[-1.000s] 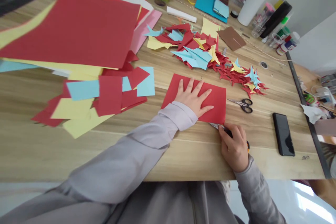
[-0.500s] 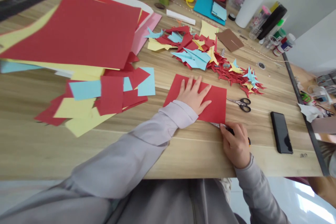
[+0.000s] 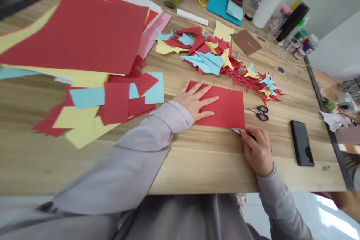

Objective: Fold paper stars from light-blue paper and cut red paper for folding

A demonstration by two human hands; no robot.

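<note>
My left hand [image 3: 197, 101] lies flat with fingers spread on the left part of a red paper sheet [image 3: 227, 108]. Closed around a pair of scissors [image 3: 237, 131], my right hand [image 3: 258, 152] rests at the sheet's lower right corner. The blades point left along the sheet's bottom edge, and the handles are mostly hidden by the fingers. A second pair of scissors [image 3: 261, 112] with black handles lies just right of the sheet.
Folded paper pieces [image 3: 208, 62] are heaped behind the sheet. Large red paper [image 3: 84, 33] and smaller cut pieces [image 3: 116, 103] cover the left. A black phone [image 3: 302, 143] lies at the right. Bottles [image 3: 306, 47] stand at the back right.
My left hand has slid left across the red sheet, uncovering more of it. My right hand has shifted slightly right with the scissors. The sheet's lower edge sits slightly farther from me.
</note>
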